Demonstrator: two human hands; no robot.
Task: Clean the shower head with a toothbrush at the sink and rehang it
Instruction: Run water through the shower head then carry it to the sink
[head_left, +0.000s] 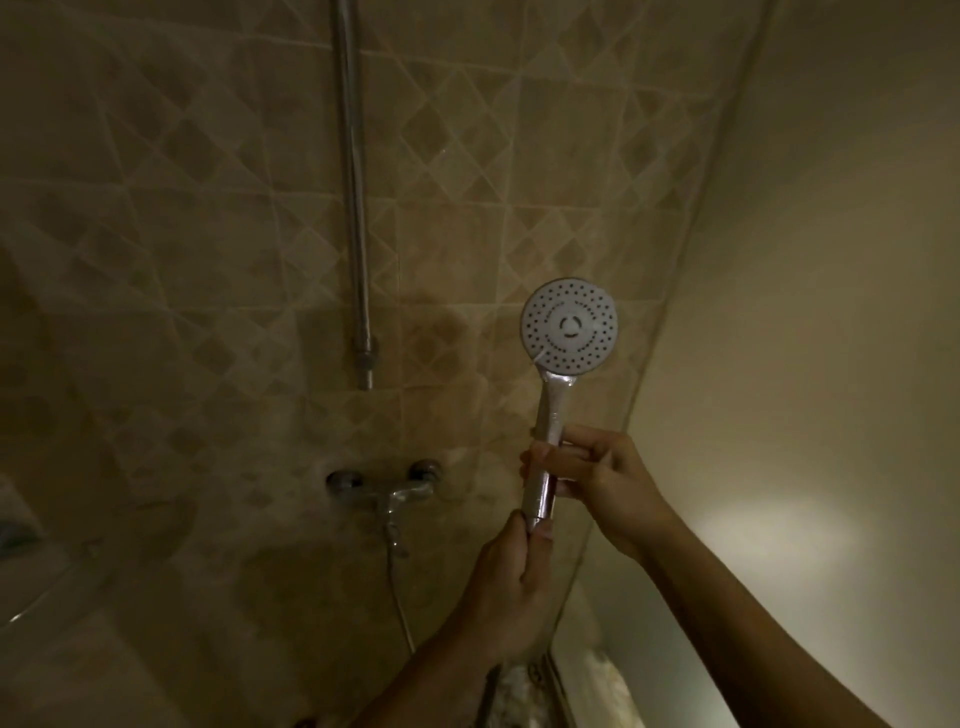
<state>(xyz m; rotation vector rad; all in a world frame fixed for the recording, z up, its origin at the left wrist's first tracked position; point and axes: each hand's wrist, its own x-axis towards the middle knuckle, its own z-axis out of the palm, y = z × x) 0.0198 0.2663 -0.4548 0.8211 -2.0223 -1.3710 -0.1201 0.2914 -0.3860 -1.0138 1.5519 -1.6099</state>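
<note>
Right hand (602, 483) fingers (550, 460) are curling round the middle of the chrome handle (554, 415) of the shower head (570, 326), gripping it from the right, fingertips wrapping to the handle's left side. Left hand (511, 587) is sitting just below, its thumb and fingers closing on the bottom end of the handle, pinching it where the handle stops; what exactly is under those fingers is hidden. The two hands are close together but not touching, with a short bare stretch of handle showing between them.

The shower head is being held upright, with the round white spray face above both hands and turned toward the camera, dark nozzle holes in rings round a centre disc. It is hanging in the air, clear of the wall behind and not on any holder.

Both forearms are coming in from the near bottom edge, the right one from the far right corner, the left one from the bottom centre.

To the left of the hands a chrome mixer tap (387, 493) is sitting on the tiled wall (182, 260). A thin hose (400, 597) is dropping from the tap and passing behind the left forearm. Higher up and left of the spray face a vertical chrome riser pipe (356, 208) is running up the tiles. A plain wall (831, 260) is filling the right side. The lighting is dim.
</note>
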